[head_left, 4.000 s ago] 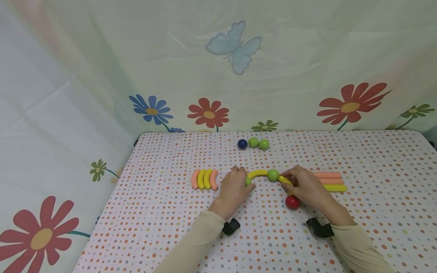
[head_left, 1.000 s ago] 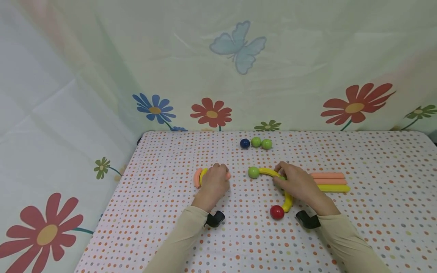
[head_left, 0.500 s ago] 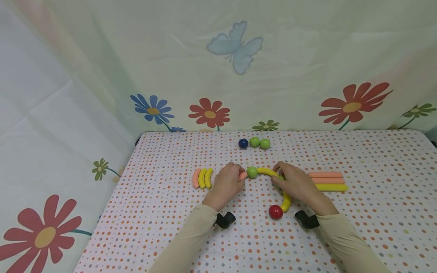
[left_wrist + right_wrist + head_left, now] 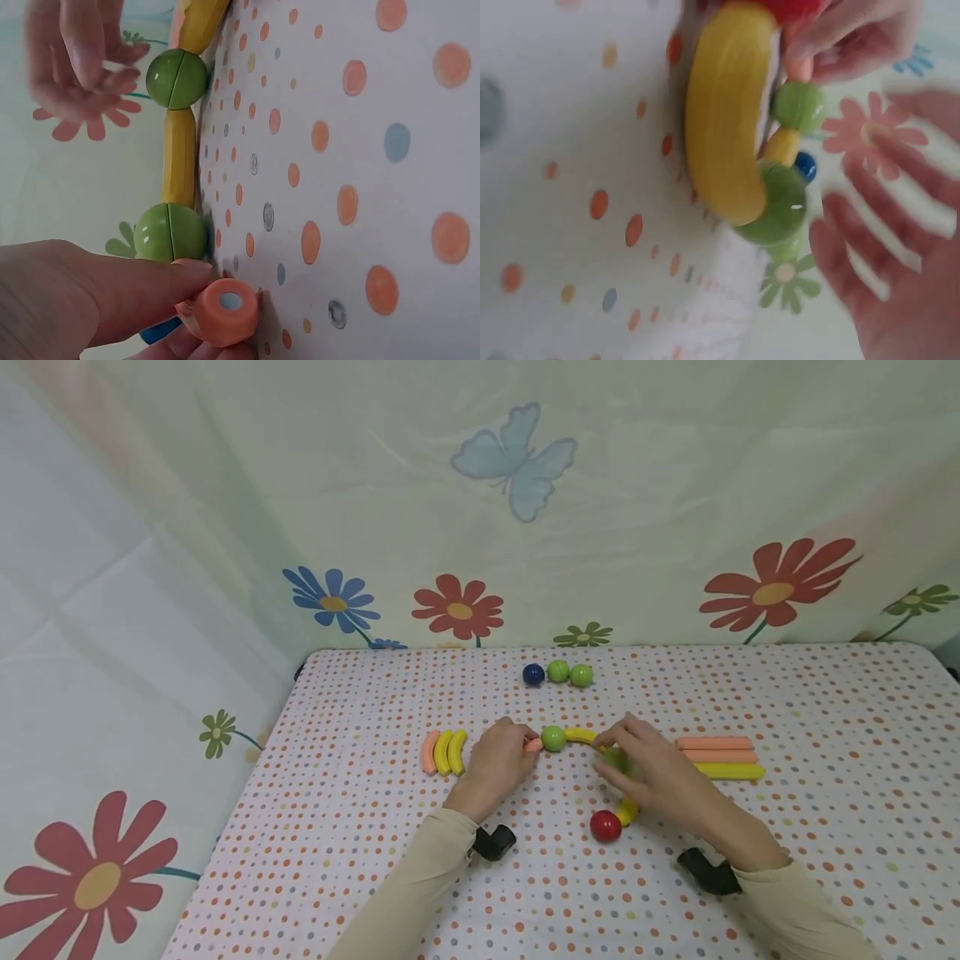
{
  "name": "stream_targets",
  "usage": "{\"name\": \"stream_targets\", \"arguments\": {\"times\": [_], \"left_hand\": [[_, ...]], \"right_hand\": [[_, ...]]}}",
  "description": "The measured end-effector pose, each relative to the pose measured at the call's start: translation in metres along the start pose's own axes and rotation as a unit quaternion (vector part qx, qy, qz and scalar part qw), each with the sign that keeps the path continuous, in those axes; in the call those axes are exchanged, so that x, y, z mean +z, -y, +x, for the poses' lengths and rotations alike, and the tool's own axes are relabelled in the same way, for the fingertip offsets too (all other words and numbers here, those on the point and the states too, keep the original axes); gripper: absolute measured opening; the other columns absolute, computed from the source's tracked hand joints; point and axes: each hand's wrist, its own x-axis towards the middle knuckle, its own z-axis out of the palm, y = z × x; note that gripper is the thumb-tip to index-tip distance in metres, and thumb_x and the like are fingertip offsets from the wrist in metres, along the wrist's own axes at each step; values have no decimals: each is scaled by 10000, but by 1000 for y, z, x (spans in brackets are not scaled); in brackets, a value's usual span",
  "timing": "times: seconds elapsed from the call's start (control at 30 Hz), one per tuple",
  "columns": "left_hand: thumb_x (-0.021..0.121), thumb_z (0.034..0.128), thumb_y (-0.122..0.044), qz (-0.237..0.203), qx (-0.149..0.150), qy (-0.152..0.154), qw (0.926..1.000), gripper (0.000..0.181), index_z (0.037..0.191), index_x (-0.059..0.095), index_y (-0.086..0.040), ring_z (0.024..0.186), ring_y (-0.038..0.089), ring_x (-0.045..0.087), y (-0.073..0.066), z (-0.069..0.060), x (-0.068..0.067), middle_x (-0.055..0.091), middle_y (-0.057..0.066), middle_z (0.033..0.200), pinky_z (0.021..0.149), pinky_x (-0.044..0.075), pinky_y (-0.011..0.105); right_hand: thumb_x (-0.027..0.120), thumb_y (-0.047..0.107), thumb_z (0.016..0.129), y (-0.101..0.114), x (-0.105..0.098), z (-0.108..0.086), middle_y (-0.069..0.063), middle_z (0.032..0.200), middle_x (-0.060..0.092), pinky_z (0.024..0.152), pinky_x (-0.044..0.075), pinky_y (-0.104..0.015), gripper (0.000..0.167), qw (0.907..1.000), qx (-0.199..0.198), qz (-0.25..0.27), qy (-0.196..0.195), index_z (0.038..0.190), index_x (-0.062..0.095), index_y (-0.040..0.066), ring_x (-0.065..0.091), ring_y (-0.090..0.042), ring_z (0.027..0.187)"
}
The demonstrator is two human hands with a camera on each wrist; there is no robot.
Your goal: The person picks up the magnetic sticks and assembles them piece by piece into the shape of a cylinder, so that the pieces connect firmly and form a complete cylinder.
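Note:
My left hand [image 4: 495, 764] pinches a salmon-pink curved rod [image 4: 225, 319] between thumb and fingers. A pale round spot shows on its free end. The rod's other end is at a green ball [image 4: 553, 738], first in a chain on the table. From that ball a yellow curved rod [image 4: 178, 157] runs to a second green ball [image 4: 784, 206]. Another yellow curved rod [image 4: 724, 112] bends from there toward a red ball [image 4: 605, 826]. Beside the second green ball, my right hand [image 4: 660, 768] has its fingers spread, holding nothing; it partly covers that ball in the head view.
Left of my hands lie one pink curved rod [image 4: 430, 752] and two yellow curved rods [image 4: 444, 752]. At the right are pink straight rods [image 4: 716, 743] and a yellow one [image 4: 727, 772]. A blue ball [image 4: 533, 674] and two green balls [image 4: 569, 673] sit farther back.
My left hand took a pink curved rod from the left group and brought it right to the chain's green ball. My right hand has let go of the second green ball.

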Motion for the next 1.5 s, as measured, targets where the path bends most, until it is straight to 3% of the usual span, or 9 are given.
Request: {"name": "stream_targets", "arguments": {"times": [0.1,0.2,0.4,0.53,0.67,0.83,1.13,1.5], "left_hand": [[726,999,-152,120,-52,-20,9999,174,1116,785,-37,816,149,565,0,0,-1,663,57,968,717,501,261],[734,993,-153,216,-131,1,9997,164,1109,784,-48,836,156,583,-1,0,-3,672,55,984,734,514,277],[719,1007,-169,105,-164,132,9997,167,1102,781,-46,862,153,604,-1,2,-4,699,60,1013,748,527,281],[670,1046,-194,-495,-431,488,9967,220,1160,760,-30,729,112,619,4,4,-7,665,44,966,664,507,231],[631,1070,-207,-1146,-668,931,9868,271,1232,729,-13,534,93,569,8,7,-10,648,45,773,524,427,197],[650,1057,-167,-1577,-820,1194,9768,271,1268,703,-5,519,110,566,9,9,-13,664,42,682,527,383,189],[723,1008,-146,-1235,-984,1038,9820,201,1170,724,-27,687,99,568,5,15,-14,662,2,882,602,458,186],[722,979,-82,-1086,-1071,1009,9831,148,1124,750,-69,766,105,598,11,22,-14,700,9,928,636,486,196]], "right_hand": [[841,194,910,4,-2,-9,41,1066,594,760,533,-339,238,9938,-894,135,645,1111,717,158,559,-123,915],[877,223,874,5,0,-16,96,1090,589,776,543,-298,294,9830,-1272,158,1314,1122,721,205,559,-68,952],[893,99,825,5,4,-18,99,1102,604,782,577,-280,345,9771,-1148,161,1782,1111,736,212,605,-67,973],[875,49,830,10,6,-14,94,1094,599,771,582,-284,332,9752,-1056,279,1925,1081,737,216,614,-64,945],[871,59,845,18,12,-5,67,1081,610,750,574,-269,298,9770,-909,489,1865,1097,742,152,605,-51,913],[872,69,846,32,26,9,9,1086,642,756,573,-269,305,9832,-755,485,1589,1120,736,70,611,-86,924],[874,24,835,47,50,28,-117,1238,676,911,588,-402,399,9898,-714,639,1057,1189,692,14,662,-257,1136],[932,49,773,53,57,36,-60,1110,620,783,592,-299,346,9942,-897,253,539,1054,732,17,655,-181,933]]}}
